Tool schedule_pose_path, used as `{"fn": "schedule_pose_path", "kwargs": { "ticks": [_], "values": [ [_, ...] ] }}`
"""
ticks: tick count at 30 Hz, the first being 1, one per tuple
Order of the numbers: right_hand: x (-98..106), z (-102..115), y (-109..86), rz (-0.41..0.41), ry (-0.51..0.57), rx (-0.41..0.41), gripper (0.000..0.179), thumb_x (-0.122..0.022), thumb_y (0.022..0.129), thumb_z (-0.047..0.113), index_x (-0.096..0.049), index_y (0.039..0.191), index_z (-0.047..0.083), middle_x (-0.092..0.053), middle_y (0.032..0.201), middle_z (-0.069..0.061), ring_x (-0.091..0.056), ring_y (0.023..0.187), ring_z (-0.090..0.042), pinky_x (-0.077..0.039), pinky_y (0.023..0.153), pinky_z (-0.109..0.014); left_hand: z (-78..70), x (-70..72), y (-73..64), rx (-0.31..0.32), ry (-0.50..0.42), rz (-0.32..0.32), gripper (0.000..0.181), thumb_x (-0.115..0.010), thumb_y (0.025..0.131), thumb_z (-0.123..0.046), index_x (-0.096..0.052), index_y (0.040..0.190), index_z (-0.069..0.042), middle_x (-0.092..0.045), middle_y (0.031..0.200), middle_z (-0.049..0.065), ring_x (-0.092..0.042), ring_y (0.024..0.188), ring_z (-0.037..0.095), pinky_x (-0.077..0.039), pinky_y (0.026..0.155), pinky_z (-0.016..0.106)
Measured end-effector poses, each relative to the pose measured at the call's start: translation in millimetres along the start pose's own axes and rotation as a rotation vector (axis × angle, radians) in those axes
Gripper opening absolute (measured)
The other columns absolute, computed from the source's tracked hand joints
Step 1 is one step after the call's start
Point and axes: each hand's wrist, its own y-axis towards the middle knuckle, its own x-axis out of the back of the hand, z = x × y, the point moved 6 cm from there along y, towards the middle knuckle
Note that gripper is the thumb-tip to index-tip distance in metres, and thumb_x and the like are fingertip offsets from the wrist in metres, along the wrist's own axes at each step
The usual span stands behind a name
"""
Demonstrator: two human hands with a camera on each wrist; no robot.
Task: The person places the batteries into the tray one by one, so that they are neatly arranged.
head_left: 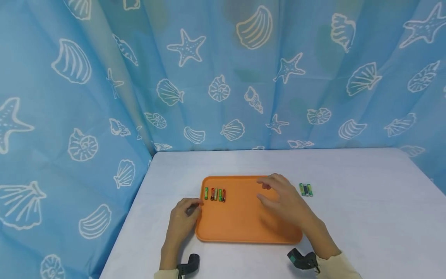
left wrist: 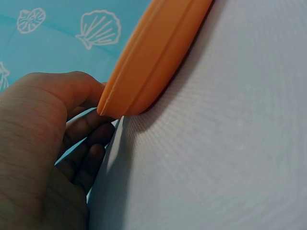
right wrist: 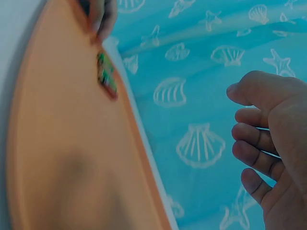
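An orange tray (head_left: pixel 240 223) lies on the white table, with several green and red batteries (head_left: pixel 215 195) in a row near its upper left corner. At the tray's left edge my left hand (head_left: pixel 182 217) holds the rim; the left wrist view shows the thumb and fingers of that hand (left wrist: pixel 72 115) at the tray's edge (left wrist: pixel 153 57). Over the right part of the tray hovers my right hand (head_left: pixel 283 197), fingers and thumb spread apart with nothing between them. In the right wrist view the batteries (right wrist: pixel 105 74) are blurred, and the right hand (right wrist: pixel 273 139) is seen empty.
Right of the tray, 3 more batteries (head_left: pixel 306 190) lie side by side on the white table (head_left: pixel 366 217). A blue curtain (head_left: pixel 223 77) with shell and starfish prints hangs behind the table and along its left side. Each wrist wears a black camera.
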Motion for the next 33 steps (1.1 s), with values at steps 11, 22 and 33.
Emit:
{"fn": "schedule_pose_path", "kwargs": {
  "ticks": [11,22,33],
  "values": [
    [32,-62,-38.4,-0.007,-0.055,-0.058,0.045,-0.081,0.085,0.017,-0.063,0.125,0.012,-0.058,0.104,0.003,-0.055,0.095,-0.019,-0.053,0.079,-0.044,2.1,-0.1,-0.5,0.022,0.01,0.0,0.018,-0.072,0.092,-0.015,-0.074,0.109,-0.021,-0.065,0.112,-0.007,-0.061,0.111,0.015,-0.05,0.1,0.04],
    [52,-133,-62.7,0.051,-0.155,-0.284,0.053,-0.08,0.086,0.029,-0.059,0.13,0.007,-0.053,0.101,-0.006,-0.046,0.096,-0.025,-0.046,0.075,-0.044,-1.2,-1.4,0.4,0.029,0.006,0.007,0.017,-0.072,0.092,-0.017,-0.074,0.108,-0.022,-0.065,0.111,-0.007,-0.061,0.11,0.013,-0.05,0.1,0.039],
    [50,-180,-70.8,0.175,-0.109,-0.406,0.066,-0.076,0.088,0.035,-0.049,0.142,0.007,-0.054,0.107,-0.007,-0.054,0.105,-0.031,-0.048,0.094,-0.055,-1.3,-1.2,0.5,0.001,-0.003,0.001,0.019,-0.072,0.092,-0.014,-0.074,0.109,-0.021,-0.065,0.11,-0.007,-0.061,0.109,0.015,-0.052,0.097,0.041]
  ]
}}
